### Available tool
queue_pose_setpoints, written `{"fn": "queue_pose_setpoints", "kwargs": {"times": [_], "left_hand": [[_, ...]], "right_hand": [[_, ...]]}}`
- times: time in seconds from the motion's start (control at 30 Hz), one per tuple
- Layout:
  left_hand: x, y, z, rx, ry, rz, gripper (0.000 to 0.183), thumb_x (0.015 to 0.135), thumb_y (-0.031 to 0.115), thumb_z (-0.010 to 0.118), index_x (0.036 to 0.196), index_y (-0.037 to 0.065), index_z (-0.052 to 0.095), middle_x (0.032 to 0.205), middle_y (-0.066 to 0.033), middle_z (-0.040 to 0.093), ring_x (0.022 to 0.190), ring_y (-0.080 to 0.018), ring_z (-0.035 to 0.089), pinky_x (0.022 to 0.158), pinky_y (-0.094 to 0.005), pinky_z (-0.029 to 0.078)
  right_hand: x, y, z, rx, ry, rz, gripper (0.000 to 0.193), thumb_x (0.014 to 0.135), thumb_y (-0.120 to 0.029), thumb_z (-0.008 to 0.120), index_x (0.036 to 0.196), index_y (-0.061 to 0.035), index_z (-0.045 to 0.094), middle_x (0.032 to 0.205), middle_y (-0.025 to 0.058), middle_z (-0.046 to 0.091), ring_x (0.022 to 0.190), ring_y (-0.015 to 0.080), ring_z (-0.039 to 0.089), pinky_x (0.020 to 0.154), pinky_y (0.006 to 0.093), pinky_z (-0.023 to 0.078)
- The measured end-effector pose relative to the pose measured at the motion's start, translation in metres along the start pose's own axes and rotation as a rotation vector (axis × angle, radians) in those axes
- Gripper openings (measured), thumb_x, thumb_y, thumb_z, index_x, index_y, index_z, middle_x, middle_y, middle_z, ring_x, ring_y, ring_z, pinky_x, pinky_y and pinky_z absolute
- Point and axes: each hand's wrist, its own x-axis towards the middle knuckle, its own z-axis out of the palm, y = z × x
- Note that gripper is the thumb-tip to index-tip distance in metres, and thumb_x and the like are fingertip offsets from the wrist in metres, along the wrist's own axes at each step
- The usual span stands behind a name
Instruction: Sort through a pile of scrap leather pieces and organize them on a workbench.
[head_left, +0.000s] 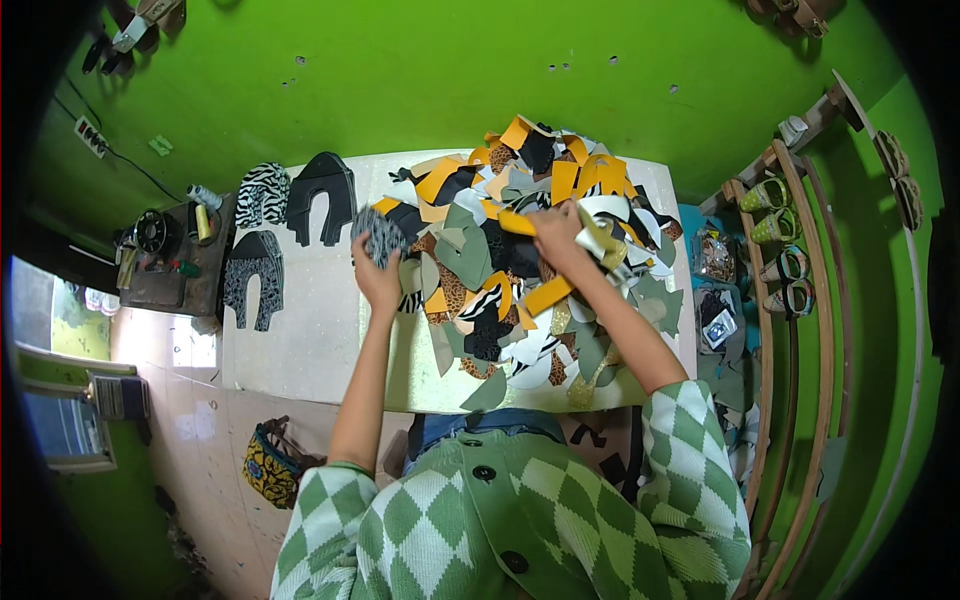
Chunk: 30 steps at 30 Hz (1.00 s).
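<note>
My left hand (378, 284) is closed on a grey-and-black patterned cut piece (379, 236), held up at the left edge of the pile. My right hand (558, 236) is over the middle of the pile, its fingers closed at the end of a yellow-orange piece (516, 222). The pile (465, 250) is a loose heap of flat offcuts: olive green, yellow, black, white, leopard and zebra print. Left of it on the white table (325, 300) lie stacked U-shaped pieces: black (322, 180), zebra-striped (262, 187) and grey patterned (254, 262).
A small dark side table (170, 272) with thread spools stands at the left. On the right, a wooden rack (780, 220) holds sandals beside blue containers (715, 255) of scraps. A patterned bag (270, 460) rests on the floor at lower left. The green wall (430, 80) borders the table's far side.
</note>
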Motion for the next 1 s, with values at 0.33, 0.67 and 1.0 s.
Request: {"fn": "queue_pose_setpoints", "kwargs": {"times": [0.33,0.67,1.0], "left_hand": [[0.097,0.097,0.043,-0.164,-0.428,0.449,0.030,0.078,0.001,0.062,0.107,0.005,0.056,0.099,-0.0048,0.062,0.055,-0.0050,0.046,0.051,-0.0220,0.038],[0.025,0.032,0.098,0.240,-0.714,0.344,0.062,0.072,0.025,0.069,0.127,0.011,0.044,0.132,-0.0284,0.035,0.122,-0.0416,0.034,0.101,-0.0444,0.030],[-0.032,-0.037,0.054,0.198,-0.307,0.052,0.059,0.072,0.018,0.067,0.122,0.001,0.041,0.114,-0.0224,0.044,0.108,-0.0357,0.041,0.093,-0.0410,0.034]], "right_hand": [[0.038,0.080,-0.075,-0.158,0.023,0.348,0.039,0.066,-0.006,0.069,0.102,-0.0097,0.056,0.091,0.0091,0.063,0.090,0.0234,0.058,0.085,0.0411,0.030],[0.015,0.093,-0.087,0.156,0.221,0.498,0.030,0.073,-0.009,0.067,0.101,-0.0072,0.058,0.087,0.0180,0.064,0.084,0.0328,0.060,0.077,0.0390,0.039],[0.059,0.064,-0.113,0.521,0.386,0.436,0.040,0.076,-0.015,0.068,0.106,0.0078,0.055,0.100,0.0191,0.063,0.093,0.0279,0.061,0.084,0.0341,0.045]]}}
